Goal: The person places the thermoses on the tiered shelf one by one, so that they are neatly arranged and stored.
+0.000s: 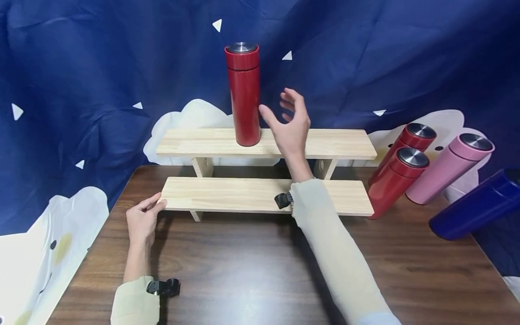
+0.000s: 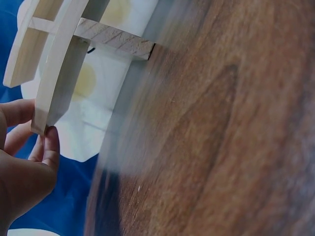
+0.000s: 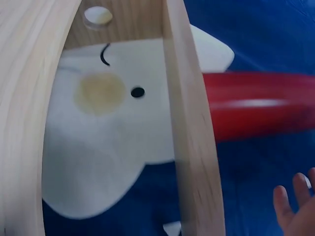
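Observation:
A red thermos point(image 1: 245, 95) with a steel-topped lid stands upright on the top step of a two-tier wooden shelf point(image 1: 195, 143), left of its middle. Just right of the thermos is my right hand point(image 1: 293, 128), thumb and fingers spread apart with nothing between them; the thumb tip comes close to the thermos's side. In the right wrist view, part of this hand point(image 3: 298, 209) shows at the lower right, below the red thermos point(image 3: 261, 105). My left hand point(image 1: 142, 221) pinches the left end of the lower step, its fingers point(image 2: 51, 147) on both faces of the board.
Two more red thermoses point(image 1: 392, 180) stand by the shelf's right end. A pink thermos point(image 1: 448, 169) and a dark blue one point(image 1: 477, 205) are further right on the brown wooden table point(image 1: 243, 271). Behind hangs a blue cloth point(image 1: 122, 67) with white shapes.

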`<state>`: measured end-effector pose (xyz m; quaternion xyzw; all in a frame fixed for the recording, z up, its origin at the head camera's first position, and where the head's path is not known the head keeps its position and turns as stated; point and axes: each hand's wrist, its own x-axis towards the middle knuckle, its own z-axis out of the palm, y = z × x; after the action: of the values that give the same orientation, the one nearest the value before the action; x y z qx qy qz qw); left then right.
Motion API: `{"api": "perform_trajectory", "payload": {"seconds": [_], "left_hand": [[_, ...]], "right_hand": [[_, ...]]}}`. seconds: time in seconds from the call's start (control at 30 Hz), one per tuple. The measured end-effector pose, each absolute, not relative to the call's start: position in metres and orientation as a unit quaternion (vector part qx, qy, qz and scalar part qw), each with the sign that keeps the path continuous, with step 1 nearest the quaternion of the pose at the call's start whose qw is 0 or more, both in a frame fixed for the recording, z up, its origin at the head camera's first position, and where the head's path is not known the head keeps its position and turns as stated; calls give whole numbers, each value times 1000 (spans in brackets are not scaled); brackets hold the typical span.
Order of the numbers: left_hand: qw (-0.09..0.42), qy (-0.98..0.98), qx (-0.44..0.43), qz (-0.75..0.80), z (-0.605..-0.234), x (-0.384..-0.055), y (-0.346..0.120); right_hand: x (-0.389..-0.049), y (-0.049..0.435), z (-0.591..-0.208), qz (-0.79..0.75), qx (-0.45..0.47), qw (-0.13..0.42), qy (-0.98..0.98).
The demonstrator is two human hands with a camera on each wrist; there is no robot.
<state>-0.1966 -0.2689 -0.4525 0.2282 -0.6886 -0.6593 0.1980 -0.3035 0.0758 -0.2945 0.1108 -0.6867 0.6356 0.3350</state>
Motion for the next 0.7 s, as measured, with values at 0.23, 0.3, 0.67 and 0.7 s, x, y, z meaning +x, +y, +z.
{"api": "perform_trajectory", "payload": {"seconds": [0.23,0.3,0.67,0.7], "left_hand": [[193,-693,234,-654,-452,-197,-268],[192,-692,232,-656,-452,-197,-268],[194,-682,231,-666,-450,-196,-268],[194,-681,231,-667,-451,-196,-268]], "right_hand": [[-288,113,-292,634,80,375,-672],[-281,124,-291,633,80,388,-665],[-248,177,-293,633,32,410,-656],[-246,182,-293,630,24,417,-654]]}}
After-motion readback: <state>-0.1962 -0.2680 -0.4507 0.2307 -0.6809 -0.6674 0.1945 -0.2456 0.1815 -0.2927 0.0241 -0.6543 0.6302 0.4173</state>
